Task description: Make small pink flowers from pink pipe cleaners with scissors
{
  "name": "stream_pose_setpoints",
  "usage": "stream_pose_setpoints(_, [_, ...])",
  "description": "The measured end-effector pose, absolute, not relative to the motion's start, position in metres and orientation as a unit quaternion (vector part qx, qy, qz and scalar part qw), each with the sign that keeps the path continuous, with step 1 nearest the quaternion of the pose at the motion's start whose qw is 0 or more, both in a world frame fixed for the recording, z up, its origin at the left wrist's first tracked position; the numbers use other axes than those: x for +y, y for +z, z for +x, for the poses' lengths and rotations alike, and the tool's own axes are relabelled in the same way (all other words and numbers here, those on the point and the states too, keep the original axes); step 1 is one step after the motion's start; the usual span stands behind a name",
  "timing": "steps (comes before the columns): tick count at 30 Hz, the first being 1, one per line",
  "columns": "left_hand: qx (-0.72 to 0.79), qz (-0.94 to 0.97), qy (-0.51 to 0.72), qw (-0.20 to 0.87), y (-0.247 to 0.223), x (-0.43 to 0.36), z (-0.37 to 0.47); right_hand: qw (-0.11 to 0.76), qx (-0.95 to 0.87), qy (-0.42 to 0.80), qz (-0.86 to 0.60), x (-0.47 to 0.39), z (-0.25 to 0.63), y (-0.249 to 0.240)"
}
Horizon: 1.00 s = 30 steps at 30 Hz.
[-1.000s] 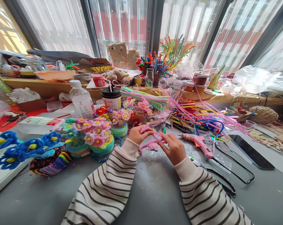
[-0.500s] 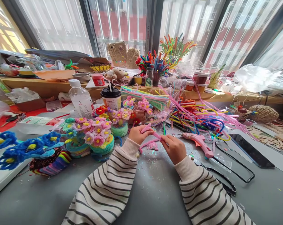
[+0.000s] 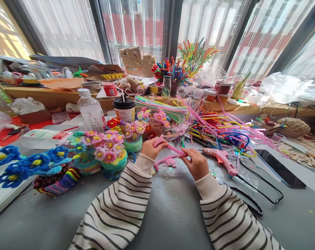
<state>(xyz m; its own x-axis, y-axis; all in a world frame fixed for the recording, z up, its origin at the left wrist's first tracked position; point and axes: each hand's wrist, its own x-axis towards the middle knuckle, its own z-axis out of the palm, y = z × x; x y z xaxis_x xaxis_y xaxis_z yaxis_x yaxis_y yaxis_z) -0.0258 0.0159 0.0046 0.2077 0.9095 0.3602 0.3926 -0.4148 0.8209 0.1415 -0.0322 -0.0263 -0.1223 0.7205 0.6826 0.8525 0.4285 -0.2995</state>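
Lower left: blue pipe-cleaner flowers (image 3: 29, 163), finished. Centre left: pink flower pots (image 3: 107, 149), finished. Centre: my left hand (image 3: 151, 147) and right hand (image 3: 198, 163), fingers pinching a pink pipe cleaner (image 3: 173, 149), only partly bent. Right: loose pipe cleaners (image 3: 220, 128), unused; glue gun (image 3: 221, 158) lying on the surface.

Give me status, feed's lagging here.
Both hands, left and right, pinching pink pipe cleaner. Held above grey table. Glue gun beside right hand, clear.

Craft workspace by windows, heaped pipe cleaners (image 3: 215, 128), glue gun (image 3: 221, 158), finished flowers (image 3: 107, 146)
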Motion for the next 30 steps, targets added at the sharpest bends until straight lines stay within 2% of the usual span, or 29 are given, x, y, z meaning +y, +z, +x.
stream_pose_setpoints(10, [0.445, 0.719, 0.442, 0.300, 0.002, 0.018, -0.028, 0.423, -0.740, -0.061, -0.519, -0.034, 0.141, -0.026])
stream_pose_setpoints(15, [0.422, 0.694, 0.457, 0.361, 0.005, 0.016, -0.025, 0.466, -0.709, -0.002, -0.529, -0.035, 0.140, -0.025])
stream_pose_setpoints(20, [0.364, 0.735, 0.399, 0.410, 0.008, 0.010, -0.020, 0.482, -0.703, 0.056, -0.520, -0.038, 0.134, -0.022])
stream_pose_setpoints(25, [0.378, 0.782, 0.383, 0.314, 0.008, 0.005, -0.020, 0.447, -0.744, 0.088, -0.489, -0.041, 0.128, -0.018])
stream_pose_setpoints(30, [0.404, 0.848, 0.342, 0.026, 0.004, 0.002, -0.020, 0.492, -0.726, 0.108, -0.469, -0.047, 0.126, -0.013])
